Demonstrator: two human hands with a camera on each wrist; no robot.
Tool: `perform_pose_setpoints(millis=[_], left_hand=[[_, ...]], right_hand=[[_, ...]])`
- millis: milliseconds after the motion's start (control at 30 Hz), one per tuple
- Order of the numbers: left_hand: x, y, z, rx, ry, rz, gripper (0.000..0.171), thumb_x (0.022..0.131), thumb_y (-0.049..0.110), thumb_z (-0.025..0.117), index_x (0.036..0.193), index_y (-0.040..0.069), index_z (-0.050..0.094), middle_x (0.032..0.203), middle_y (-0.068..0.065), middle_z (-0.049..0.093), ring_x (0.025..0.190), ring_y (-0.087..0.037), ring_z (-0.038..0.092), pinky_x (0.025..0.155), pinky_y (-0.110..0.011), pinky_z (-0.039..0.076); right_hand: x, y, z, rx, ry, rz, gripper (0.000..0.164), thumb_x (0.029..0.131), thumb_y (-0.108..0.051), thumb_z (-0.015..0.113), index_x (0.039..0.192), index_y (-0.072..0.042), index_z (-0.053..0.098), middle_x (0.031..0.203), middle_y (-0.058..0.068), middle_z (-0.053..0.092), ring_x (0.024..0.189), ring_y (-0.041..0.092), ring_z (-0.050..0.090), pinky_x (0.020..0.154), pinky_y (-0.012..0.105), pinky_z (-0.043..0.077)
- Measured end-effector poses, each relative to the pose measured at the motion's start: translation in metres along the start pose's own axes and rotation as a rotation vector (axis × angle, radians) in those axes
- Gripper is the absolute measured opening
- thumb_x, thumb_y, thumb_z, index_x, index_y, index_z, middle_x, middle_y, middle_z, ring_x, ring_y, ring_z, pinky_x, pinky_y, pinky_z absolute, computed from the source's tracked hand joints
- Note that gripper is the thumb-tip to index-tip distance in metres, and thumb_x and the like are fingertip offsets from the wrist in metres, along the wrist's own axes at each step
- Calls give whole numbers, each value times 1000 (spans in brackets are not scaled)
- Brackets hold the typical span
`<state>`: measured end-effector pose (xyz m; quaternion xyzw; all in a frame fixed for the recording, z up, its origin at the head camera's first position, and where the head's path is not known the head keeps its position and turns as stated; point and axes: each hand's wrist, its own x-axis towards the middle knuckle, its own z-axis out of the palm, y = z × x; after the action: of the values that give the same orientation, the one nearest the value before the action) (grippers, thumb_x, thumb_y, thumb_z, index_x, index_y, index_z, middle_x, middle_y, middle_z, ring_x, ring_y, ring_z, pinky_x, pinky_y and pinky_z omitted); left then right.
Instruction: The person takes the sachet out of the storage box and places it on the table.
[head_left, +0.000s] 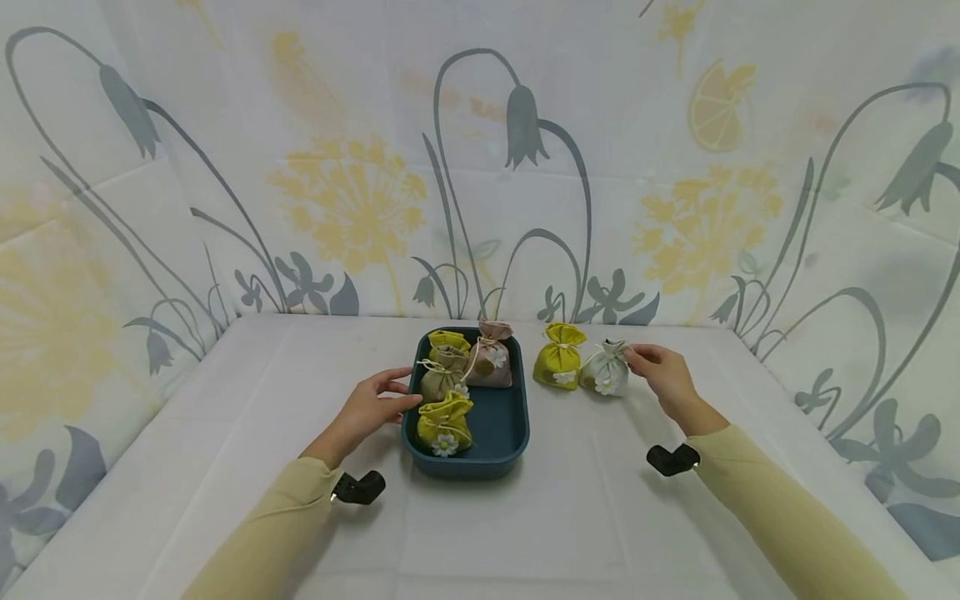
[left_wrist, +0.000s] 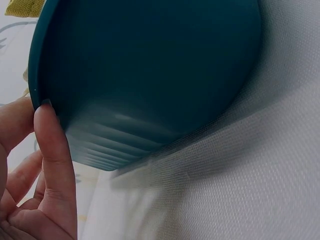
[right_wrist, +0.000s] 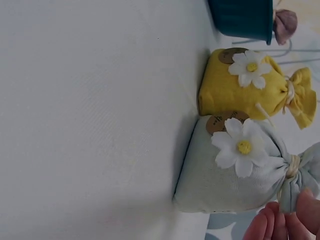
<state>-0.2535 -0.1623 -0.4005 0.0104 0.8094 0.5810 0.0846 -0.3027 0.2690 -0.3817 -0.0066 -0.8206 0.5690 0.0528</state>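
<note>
Right hand [head_left: 663,379] pinches the pale pouch [head_left: 604,368] by its top, right of a yellow pouch [head_left: 558,358]; left hand [head_left: 371,407] pinches the teal tray [head_left: 468,469] by its left rim. I'd keep that tray steady.

On the desk [head_left: 570,517] stood a tray [head_left: 498,425] with what looked like four pouches [head_left: 444,379] in it; right of the tray, two more pouches [head_left: 558,358] stood side by side.

teal tray [head_left: 495,421], yellow pouches [head_left: 558,364], pale grey pouch [head_left: 606,371], pink pouch [head_left: 501,372], white tablecloth [head_left: 570,500], grey-and-yellow floral backdrop [head_left: 360,117]
</note>
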Motion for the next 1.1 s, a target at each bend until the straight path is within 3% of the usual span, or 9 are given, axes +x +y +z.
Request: perform_pose_setpoints(millis=[433, 633, 1100], left_hand=[[0, 0, 1, 10, 19, -2, 61, 84, 28, 71, 138, 15, 45, 116, -14, 52, 84, -19, 60, 71, -31, 53], [-1, 2, 2, 11, 22, -5, 60, 84, 27, 70, 138, 15, 46, 116, -15, 51, 82, -19, 61, 70, -31, 53], [0, 0, 2, 21, 25, 3, 60, 84, 26, 70, 138, 15, 46, 115, -14, 52, 82, -19, 61, 70, -31, 53]], right_hand=[[-23, 6, -10, 87, -41, 25, 46, 95, -13, 55, 127, 18, 43, 96, -4, 63, 81, -4, 58, 78, 16, 48], [-37, 6, -12, 125, -77, 54, 49, 94, -14, 56, 127, 19, 41, 93, -7, 63, 87, 3, 60, 80, 20, 48], [-61, -10, 7, 130, -137, 14, 48, 93, -16, 58, 125, 17, 45, 99, 1, 64, 86, 3, 60, 86, 28, 47]])
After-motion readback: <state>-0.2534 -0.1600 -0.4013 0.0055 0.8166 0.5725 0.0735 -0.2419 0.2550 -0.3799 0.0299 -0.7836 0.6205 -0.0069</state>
